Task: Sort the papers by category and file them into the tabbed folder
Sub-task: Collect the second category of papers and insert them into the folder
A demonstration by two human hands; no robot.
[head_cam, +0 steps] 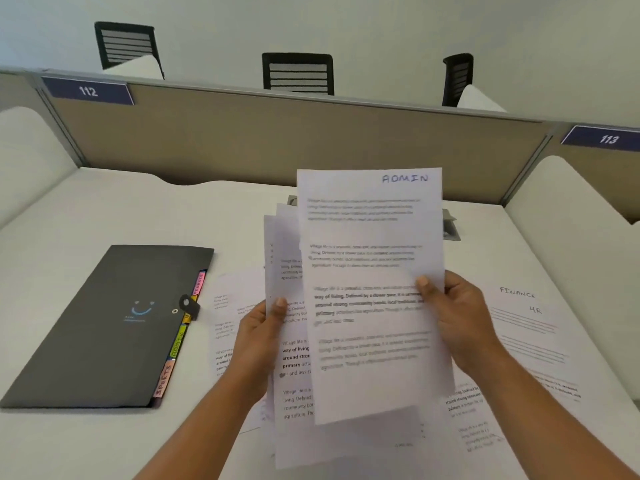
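In your head view, centre frame, your right hand [457,317] pinches a thin white printed ADMIN sheet [374,233] at its right edge, thumb on the front, fingers curled behind. Your left hand [258,336] grips a fanned stack of papers [294,382] just behind it. The flat matte dark folder [104,327], with coloured tabs along its edge, lies closed at lower left on the smooth white desk [121,209]

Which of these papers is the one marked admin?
The front sheet, pinched by the right hand, has ADMIN handwritten at its top right. The flat sheet on the desk reads FINANCE; the stack in the left hand shows no label.
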